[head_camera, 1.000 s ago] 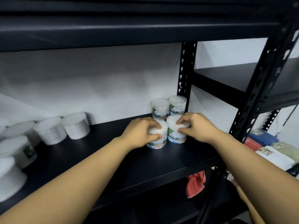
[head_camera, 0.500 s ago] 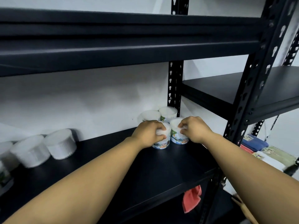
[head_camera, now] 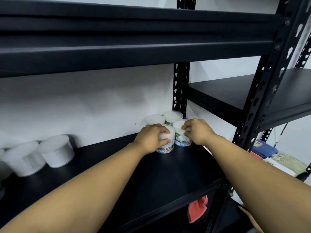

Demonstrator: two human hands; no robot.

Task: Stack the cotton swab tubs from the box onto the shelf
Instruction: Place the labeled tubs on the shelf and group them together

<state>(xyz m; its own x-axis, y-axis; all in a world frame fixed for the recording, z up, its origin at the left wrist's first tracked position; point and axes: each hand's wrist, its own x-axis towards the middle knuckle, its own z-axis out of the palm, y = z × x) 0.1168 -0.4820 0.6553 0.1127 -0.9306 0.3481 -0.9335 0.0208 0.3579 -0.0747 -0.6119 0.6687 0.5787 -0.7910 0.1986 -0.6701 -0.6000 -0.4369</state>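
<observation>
1. Here, the left hand [head_camera: 150, 137] grips a round translucent cotton swab tub with a printed blue label [head_camera: 165, 142]; its fingers [head_camera: 164, 130] curl over the lid and the thumb presses the near side.
2. The right hand [head_camera: 197, 132] grips a second labelled cotton swab tub [head_camera: 180, 137], with curled fingertips pinching the lid rim.
3. Both held tubs stand upright on the black metal shelf board [head_camera: 117, 174], just beside each other, near its right rear corner.
4. Directly behind them, two further white-topped tubs [head_camera: 164, 117] stand side by side against the white back wall [head_camera: 84, 101], next to the perforated black rear upright [head_camera: 180, 86].
5. At the left end of the same board, well apart from the hands, a group of plain translucent ribbed tubs [head_camera: 55, 151] stands in a row; their labels cannot be seen.
6. A second black shelf board [head_camera: 134, 39] runs overhead.
7. Below the working board, a red cloth [head_camera: 196, 210] hangs near the front right upright [head_camera: 262, 91].
8. To the far right, folded blue and green textiles [head_camera: 276, 157] lie on a lower surface.
</observation>
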